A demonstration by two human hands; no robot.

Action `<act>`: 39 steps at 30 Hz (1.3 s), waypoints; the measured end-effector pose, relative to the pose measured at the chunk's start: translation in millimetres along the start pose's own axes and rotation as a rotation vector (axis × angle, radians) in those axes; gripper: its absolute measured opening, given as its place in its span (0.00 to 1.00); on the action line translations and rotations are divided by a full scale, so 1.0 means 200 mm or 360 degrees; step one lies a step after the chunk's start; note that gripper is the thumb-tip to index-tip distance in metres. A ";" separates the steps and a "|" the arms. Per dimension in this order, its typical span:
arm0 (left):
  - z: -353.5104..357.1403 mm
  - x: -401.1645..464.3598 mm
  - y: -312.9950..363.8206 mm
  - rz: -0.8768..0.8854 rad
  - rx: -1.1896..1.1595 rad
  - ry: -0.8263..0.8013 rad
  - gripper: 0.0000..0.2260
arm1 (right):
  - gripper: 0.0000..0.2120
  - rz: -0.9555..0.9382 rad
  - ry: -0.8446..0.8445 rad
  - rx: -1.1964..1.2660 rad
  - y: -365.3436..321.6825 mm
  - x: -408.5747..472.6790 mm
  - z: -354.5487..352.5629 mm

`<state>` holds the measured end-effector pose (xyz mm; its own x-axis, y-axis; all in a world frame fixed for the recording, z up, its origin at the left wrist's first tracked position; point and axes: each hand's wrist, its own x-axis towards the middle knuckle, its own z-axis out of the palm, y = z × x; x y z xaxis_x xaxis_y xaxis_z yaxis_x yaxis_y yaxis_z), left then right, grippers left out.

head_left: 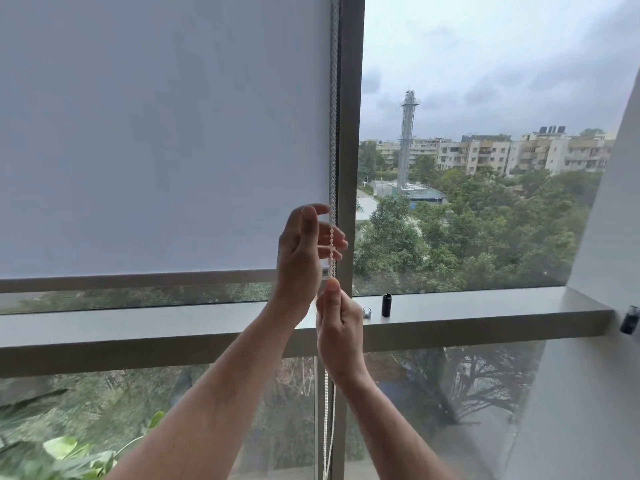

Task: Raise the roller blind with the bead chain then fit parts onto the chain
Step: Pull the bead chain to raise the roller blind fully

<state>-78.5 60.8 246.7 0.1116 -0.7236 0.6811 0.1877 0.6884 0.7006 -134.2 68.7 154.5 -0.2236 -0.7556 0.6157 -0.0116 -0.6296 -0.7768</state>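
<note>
While the roller blind [162,133] is hanging low, with its bottom bar just above the window ledge [485,306], the white bead chain [333,133] is running down along the frame beside it. The right hand [341,327] is pinching the chain between thumb and curled fingers. The left hand [304,251] is reaching higher, its fingers wide and relaxed around the chain. A small black cylinder [387,304] and a silver part [367,312] are standing on the ledge.
</note>
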 end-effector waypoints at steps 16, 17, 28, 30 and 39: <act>0.03 -0.20 -0.21 -0.0003 0.0181 0.0151 0.14 | 0.23 0.0205 -0.0291 0.0113 -0.15 0.37 -0.14; 0.01 -0.24 -0.25 -0.0070 0.0187 0.0147 0.13 | 0.22 0.0162 -0.0324 0.0185 -0.22 0.41 -0.12; -0.03 -0.32 -0.32 -0.0088 0.0369 0.0122 0.14 | 0.22 -0.0107 -0.0012 0.0504 -0.53 0.52 0.12; -0.05 -0.31 -0.31 -0.0119 0.0296 0.0061 0.15 | 0.22 -0.0192 0.0032 0.0426 -0.52 0.51 0.11; -0.11 -0.04 -0.13 -0.0198 0.0236 0.0188 0.24 | 0.20 -0.0168 -0.0014 0.0311 -0.27 0.25 0.08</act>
<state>-63.8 47.2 218.2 0.2116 -0.7980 0.5642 0.0628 0.5872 0.8070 -128.1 62.4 229.4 -0.2227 -0.6847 0.6940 0.1546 -0.7277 -0.6683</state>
